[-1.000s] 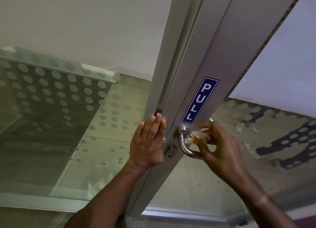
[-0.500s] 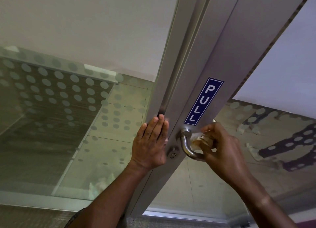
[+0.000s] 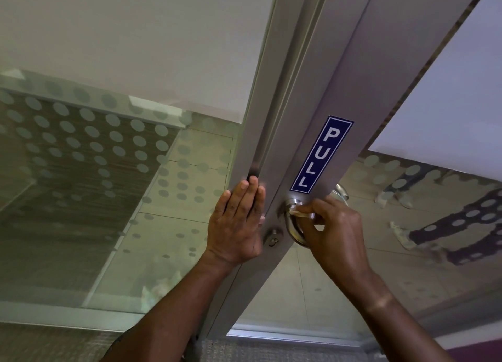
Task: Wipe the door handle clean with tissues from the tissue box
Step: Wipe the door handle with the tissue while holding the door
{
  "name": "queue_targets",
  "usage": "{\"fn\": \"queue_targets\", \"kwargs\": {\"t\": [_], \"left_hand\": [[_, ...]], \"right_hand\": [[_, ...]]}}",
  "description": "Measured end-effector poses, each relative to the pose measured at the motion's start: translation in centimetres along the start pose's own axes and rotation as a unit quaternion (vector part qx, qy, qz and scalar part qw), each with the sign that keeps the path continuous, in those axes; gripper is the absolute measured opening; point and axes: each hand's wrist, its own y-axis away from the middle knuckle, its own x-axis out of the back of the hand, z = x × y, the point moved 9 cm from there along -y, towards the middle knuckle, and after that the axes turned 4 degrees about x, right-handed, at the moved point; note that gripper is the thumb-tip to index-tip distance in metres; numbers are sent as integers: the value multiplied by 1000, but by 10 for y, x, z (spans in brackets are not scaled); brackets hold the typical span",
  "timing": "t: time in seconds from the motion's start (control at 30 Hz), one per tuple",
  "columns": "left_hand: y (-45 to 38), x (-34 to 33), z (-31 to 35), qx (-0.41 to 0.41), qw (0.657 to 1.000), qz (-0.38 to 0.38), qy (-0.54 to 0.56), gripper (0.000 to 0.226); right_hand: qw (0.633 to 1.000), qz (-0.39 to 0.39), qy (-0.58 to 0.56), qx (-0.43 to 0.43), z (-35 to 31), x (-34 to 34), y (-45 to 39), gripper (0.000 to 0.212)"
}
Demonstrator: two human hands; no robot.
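A curved silver door handle [image 3: 292, 227] sticks out of the grey metal door frame [image 3: 336, 95], just under a blue PULL sticker [image 3: 320, 153]. My right hand [image 3: 335, 232] pinches a crumpled white tissue [image 3: 298, 211] and presses it against the top of the handle near its round base. Most of the tissue is hidden inside the fingers. My left hand [image 3: 236, 223] lies flat with straight fingers on the frame edge left of the handle. The tissue box is out of view.
A keyhole cylinder [image 3: 273, 240] sits below the handle, between my hands. Frosted glass panels with dot patterns [image 3: 89, 149] flank the frame on both sides. A second handle [image 3: 341, 191] shows through the glass behind the door.
My right hand has slid the tissue along the handle toward its base by the frame. My left hand has stayed flat on the frame.
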Motion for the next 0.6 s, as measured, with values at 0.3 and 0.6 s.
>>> {"fn": "queue_targets", "kwargs": {"t": [0.3, 0.6], "left_hand": [[0, 0, 0, 3, 1000, 3, -2, 86], [-1, 1, 0, 2, 1000, -5, 3, 88]], "right_hand": [[999, 20, -33, -17, 3, 6, 2, 10], [997, 18, 68, 28, -20, 5, 2, 31]]}}
